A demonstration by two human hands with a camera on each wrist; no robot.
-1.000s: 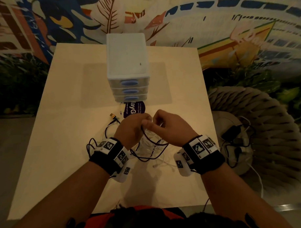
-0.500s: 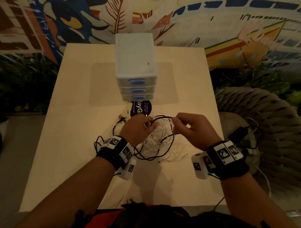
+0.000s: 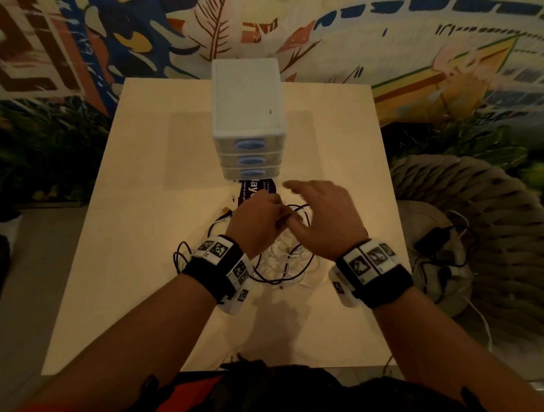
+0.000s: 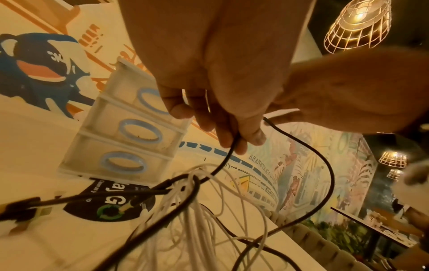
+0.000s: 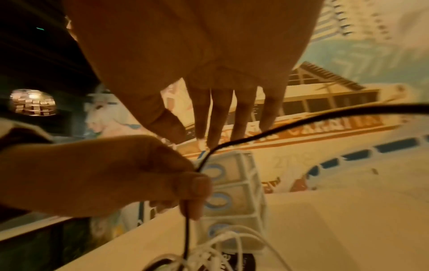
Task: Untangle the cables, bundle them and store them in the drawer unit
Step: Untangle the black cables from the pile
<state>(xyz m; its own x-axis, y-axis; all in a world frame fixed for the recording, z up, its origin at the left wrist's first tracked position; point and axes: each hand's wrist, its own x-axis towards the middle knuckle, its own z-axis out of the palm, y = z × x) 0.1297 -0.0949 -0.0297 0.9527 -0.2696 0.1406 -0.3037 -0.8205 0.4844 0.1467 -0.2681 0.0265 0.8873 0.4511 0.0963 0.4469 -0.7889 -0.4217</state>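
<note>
A tangle of black cable (image 3: pixel 293 276) and thin white cables (image 3: pixel 283 255) lies on the pale table (image 3: pixel 140 232) in front of the white three-drawer unit (image 3: pixel 246 112), whose drawers are closed. My left hand (image 3: pixel 279 215) pinches the black cable (image 4: pixel 223 163) between thumb and fingers and lifts a loop off the pile; white cables (image 4: pixel 197 210) hang from that loop. My right hand (image 3: pixel 295 206) hovers just right of it with straight spread fingers (image 5: pixel 220 119), holding nothing. The black loop (image 5: pixel 301 121) passes under those fingertips.
A round purple sticker (image 3: pixel 256 190) lies at the drawer unit's foot. A yellow-tipped plug (image 3: pixel 226 209) rests left of my hands. A woven chair (image 3: pixel 495 229) right of the table holds a black charger (image 3: pixel 433 239) and more cables. A mural wall stands behind.
My right hand, which was pinching the black cable and pulling it rightward, has let go, spread its fingers and come back beside the left hand. The left hand keeps its pinch.
</note>
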